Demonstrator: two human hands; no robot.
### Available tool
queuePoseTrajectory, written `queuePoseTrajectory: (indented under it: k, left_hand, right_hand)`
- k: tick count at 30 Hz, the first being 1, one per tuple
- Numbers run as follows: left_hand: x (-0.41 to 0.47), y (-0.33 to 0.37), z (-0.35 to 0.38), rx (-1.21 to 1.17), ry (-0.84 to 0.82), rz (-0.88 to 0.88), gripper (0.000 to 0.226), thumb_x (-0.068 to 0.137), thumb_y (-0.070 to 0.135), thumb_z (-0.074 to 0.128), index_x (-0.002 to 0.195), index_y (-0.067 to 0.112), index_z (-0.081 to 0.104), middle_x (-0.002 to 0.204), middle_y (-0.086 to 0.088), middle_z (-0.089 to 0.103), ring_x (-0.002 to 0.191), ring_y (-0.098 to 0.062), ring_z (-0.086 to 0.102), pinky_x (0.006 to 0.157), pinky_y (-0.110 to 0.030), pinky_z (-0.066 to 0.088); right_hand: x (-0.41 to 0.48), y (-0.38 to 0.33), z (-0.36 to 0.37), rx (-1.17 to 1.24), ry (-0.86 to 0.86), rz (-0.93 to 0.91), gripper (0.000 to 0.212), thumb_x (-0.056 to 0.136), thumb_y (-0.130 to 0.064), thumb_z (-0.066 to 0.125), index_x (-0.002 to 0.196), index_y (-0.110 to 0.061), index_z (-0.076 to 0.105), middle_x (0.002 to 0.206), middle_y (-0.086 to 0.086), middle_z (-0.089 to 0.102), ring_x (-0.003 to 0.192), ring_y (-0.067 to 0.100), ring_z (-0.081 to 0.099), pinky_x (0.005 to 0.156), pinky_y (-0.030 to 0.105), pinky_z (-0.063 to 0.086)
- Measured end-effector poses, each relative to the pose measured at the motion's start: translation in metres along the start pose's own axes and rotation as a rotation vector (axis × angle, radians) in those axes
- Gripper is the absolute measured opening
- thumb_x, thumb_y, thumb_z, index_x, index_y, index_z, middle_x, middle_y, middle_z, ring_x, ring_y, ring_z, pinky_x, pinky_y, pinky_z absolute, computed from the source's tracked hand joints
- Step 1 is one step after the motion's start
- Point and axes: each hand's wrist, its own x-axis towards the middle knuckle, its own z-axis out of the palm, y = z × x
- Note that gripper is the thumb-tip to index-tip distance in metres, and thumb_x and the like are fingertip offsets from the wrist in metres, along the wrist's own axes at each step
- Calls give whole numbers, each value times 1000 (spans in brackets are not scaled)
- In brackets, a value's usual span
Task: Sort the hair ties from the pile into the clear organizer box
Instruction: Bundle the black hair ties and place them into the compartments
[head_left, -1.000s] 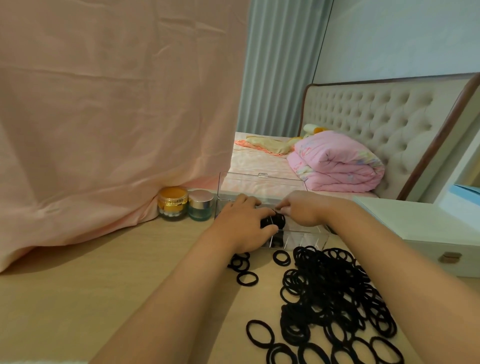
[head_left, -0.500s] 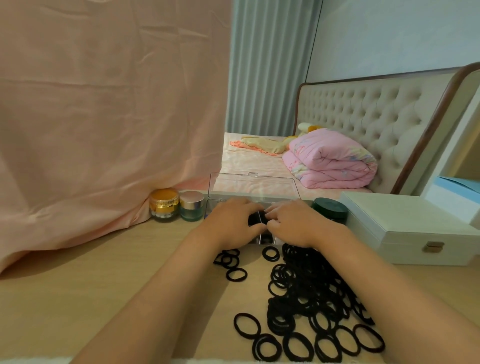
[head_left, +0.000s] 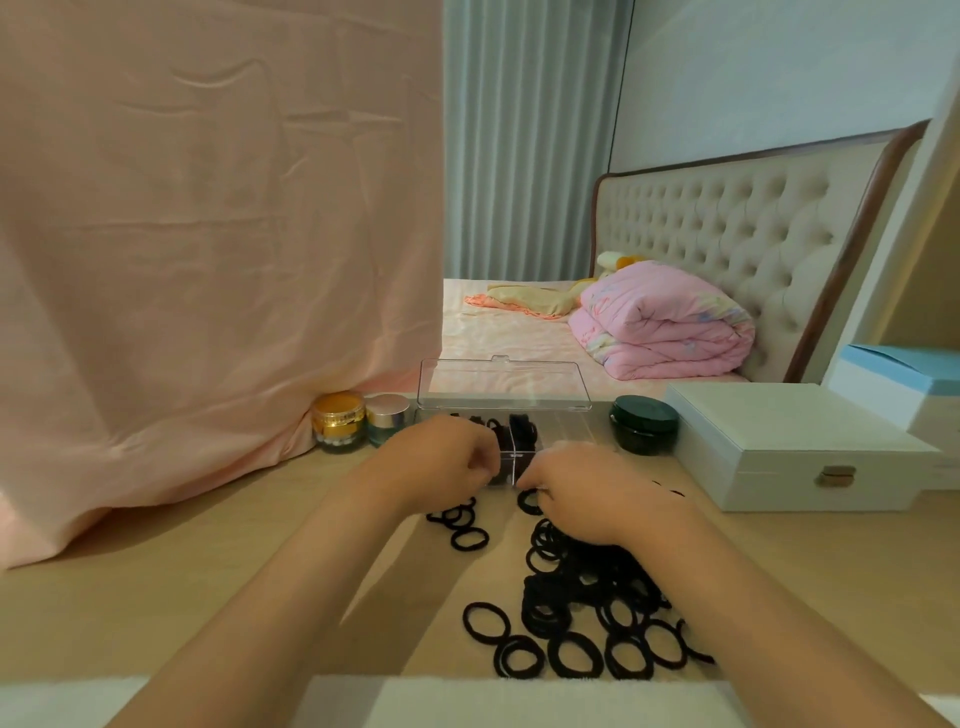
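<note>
Your left hand (head_left: 441, 462) is curled against the front of the open clear box (head_left: 563, 423), which already holds black hair ties (head_left: 522, 428). Your right hand (head_left: 587, 493) is curled just beside it, above the pile (head_left: 587, 597) on the bench (head_left: 156, 597). I cannot tell what either hand's fingers grip.

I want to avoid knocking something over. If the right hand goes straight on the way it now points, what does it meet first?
Probably the near wall of the clear organizer box, just ahead of the right hand. The left hand is close beside that line; depth is unclear.
</note>
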Motion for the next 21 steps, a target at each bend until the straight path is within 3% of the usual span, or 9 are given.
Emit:
queuePoseTrajectory:
  k: [3,7,11,13,16,21]
  left_hand:
    - [-16,-6,1,76,-82,-43,26,97,20,59,117,32,70,116,12,67,96,-6,60,89,-26,54]
    - [-30,-12,17,132,-153,-59,43,99,15,56,139,32,57,135,6,56,116,-13,56,98,-26,47]
    - [-32,-17,20,44,-110,-82,42,101,12,51,137,31,60,138,5,58,121,-14,55,105,-29,45]
    - [-32,-18,18,-5,-98,-108,43,101,8,47,136,30,60,139,6,58,126,-14,55,109,-33,44]
    - [-30,-20,19,-66,-102,-125,49,100,0,42,138,28,57,133,7,64,123,-11,58,107,-29,47]
    - [-27,-23,25,-53,-73,-106,41,99,8,56,135,28,60,129,7,65,110,-7,60,93,-18,47]
  right_hand:
    - [4,0,19,-66,-41,26,31,98,-20,56,124,-30,67,119,3,60,109,23,56,96,38,51]
    - [1,-6,17,37,-39,-13,30,100,-22,55,125,-28,70,125,-2,66,112,17,60,100,35,51]
    - [-5,-6,10,140,-8,-9,26,100,-27,55,113,-22,77,123,-7,69,108,12,64,100,34,53]
    - [-5,-5,13,75,6,-12,28,99,-36,57,117,-25,75,122,-5,69,110,13,61,100,37,52]
    - [0,-6,17,46,-32,-7,34,96,-41,62,124,-24,71,122,-3,66,111,15,59,99,38,52]
    - [2,-7,19,-9,53,-76,20,95,-39,63,89,-25,77,92,-10,65,91,10,60,93,36,54]
